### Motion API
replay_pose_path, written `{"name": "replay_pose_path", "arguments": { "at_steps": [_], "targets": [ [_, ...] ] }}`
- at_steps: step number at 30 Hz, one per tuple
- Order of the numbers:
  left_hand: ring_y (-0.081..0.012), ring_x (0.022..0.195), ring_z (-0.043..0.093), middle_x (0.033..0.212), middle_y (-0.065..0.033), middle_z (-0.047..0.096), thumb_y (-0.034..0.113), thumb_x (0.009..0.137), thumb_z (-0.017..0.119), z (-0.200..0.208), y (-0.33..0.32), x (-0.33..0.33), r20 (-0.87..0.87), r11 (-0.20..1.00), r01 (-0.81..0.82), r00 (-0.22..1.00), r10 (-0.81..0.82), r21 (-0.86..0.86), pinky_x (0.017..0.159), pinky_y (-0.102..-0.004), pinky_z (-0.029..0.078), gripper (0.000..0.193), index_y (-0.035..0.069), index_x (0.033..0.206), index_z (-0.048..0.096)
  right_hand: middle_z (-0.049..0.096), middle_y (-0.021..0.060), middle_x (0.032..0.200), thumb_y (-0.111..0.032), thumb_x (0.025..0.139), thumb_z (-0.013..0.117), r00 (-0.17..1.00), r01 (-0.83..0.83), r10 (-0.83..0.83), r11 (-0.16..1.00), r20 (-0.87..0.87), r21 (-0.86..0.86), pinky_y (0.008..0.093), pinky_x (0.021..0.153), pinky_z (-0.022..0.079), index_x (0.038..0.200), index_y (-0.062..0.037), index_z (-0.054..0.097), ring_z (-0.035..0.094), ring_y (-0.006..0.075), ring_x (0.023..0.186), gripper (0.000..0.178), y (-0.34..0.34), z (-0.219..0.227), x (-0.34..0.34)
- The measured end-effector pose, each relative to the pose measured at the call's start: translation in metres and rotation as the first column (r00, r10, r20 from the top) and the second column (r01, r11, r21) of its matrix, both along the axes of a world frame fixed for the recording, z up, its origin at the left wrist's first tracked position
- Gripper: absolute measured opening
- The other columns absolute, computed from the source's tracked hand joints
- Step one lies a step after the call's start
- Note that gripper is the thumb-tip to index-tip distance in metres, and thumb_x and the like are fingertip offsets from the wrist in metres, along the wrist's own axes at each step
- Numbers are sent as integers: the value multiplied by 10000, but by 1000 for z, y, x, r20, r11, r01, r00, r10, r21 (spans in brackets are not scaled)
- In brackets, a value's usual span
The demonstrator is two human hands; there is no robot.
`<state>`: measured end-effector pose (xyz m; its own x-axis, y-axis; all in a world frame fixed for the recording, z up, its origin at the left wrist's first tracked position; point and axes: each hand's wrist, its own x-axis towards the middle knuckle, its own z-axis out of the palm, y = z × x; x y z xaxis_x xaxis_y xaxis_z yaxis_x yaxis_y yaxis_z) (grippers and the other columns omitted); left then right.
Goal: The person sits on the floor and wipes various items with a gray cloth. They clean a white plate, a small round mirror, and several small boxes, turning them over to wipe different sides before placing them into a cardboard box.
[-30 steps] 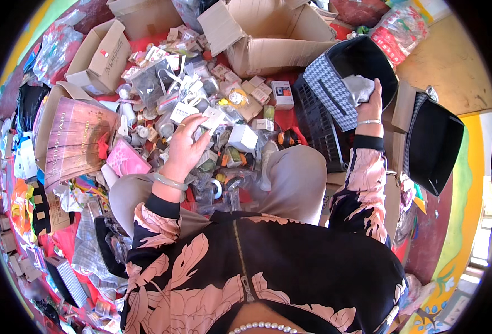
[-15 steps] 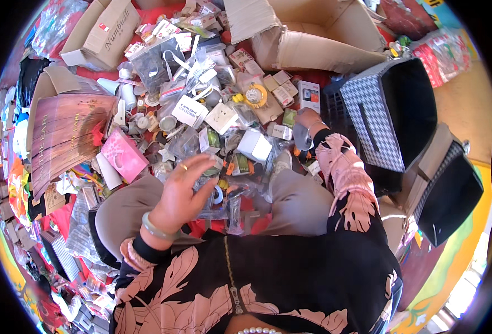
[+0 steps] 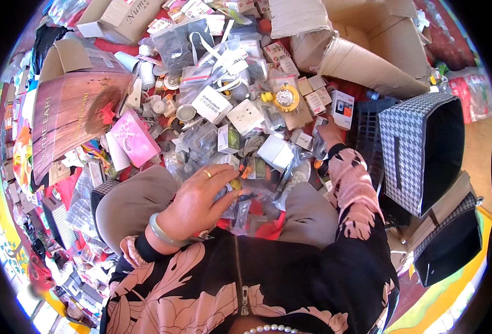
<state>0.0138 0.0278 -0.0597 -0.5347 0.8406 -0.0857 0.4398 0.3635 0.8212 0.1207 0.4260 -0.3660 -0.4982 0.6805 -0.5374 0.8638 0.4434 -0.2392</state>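
Note:
My left hand [image 3: 200, 199] hangs over the pile between my knees, holding nothing, its fingers stretched out and slightly apart. Beneath its fingertips lie clear plastic packets [image 3: 241, 214] and a small yellow piece. My right hand [image 3: 330, 134] reaches into the right side of the pile, beside a white box with a dark and orange picture [image 3: 343, 109]. Its fingers are mostly hidden, and a clear plastic wrapper [image 3: 318, 146] shows against it. Close by are a small white carton [image 3: 301, 139], a plain white box [image 3: 275, 152] and a white socket plate [image 3: 250, 116].
A large open cardboard box [image 3: 368, 61] stands at the far right. Houndstooth storage bins [image 3: 405, 153] and a dark plastic crate [image 3: 364, 131] are right of my arm. Left are a wood-print carton [image 3: 70, 119] and a pink box [image 3: 135, 137]. A yellow round dial [image 3: 286, 98] lies mid-pile.
The whole view has shifted, so the pile appears farther right and lower. My left hand has come down closer to the packets. My right hand stays near the white picture box.

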Motion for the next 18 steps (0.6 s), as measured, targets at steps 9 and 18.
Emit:
{"name": "replay_pose_path", "arguments": {
  "at_steps": [9, 18],
  "targets": [
    [-264, 1056, 578, 1165, -139, 576, 167, 908, 567, -12, -12, 38, 557, 908, -273, 829, 55, 317, 912, -365, 452, 338, -7, 1194, 525, 561, 76, 1184, -118, 665, 780, 624, -292, -631, 358, -460, -887, 326, 962, 408, 1323, -50, 430, 543, 202, 1075, 748, -115, 289, 16],
    [-201, 1152, 491, 1255, -89, 484, 300, 834, 657, 35, -9, 30, 781, 660, -440, 480, -401, 609, 954, -334, 411, 697, 35, 1377, 310, 562, 59, 1174, -194, 780, 726, 591, -500, -131, 715, -796, -489, 293, 968, 377, 1255, -79, 528, 503, 163, 1108, 528, -257, 394, 5]
  ]
}}
